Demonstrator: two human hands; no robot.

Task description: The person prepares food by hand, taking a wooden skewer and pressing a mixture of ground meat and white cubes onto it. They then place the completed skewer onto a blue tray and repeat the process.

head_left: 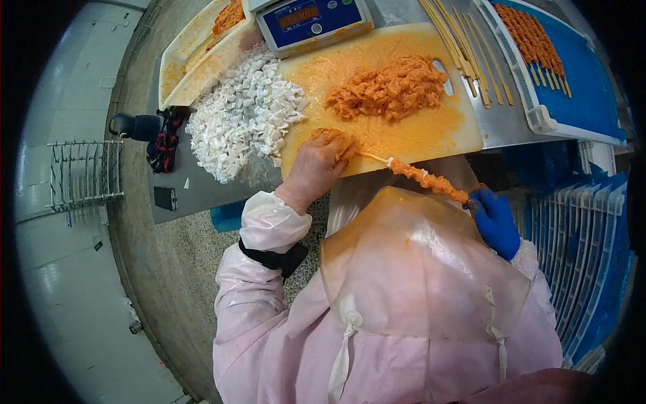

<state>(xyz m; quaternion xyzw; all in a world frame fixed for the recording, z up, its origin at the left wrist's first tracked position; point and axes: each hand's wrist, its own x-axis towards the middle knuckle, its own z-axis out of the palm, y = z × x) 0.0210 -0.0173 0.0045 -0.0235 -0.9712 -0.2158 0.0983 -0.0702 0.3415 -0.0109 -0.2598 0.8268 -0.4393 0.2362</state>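
Observation:
A meat skewer (431,180) runs at a slant near the front edge of the yellow cutting board (464,131). Orange minced meat coats much of its stick, with small white bits showing near the bare end. My left hand (319,161), bare and smeared with orange meat on the fingers, is curled at the bare end of the stick. The blue-gloved right hand (494,219) closes round the coated end, hiding its tip. Behind the skewer, a mound of orange minced meat (390,87) lies on the board.
Left of the board spreads a heap of white diced pieces (242,114). A digital scale (316,23) and a smeared white tub (202,67) stand behind. Loose bamboo sticks (464,47) lie right, beside a blue-lined tray (585,81) of finished skewers. A phone (165,198) lies at left.

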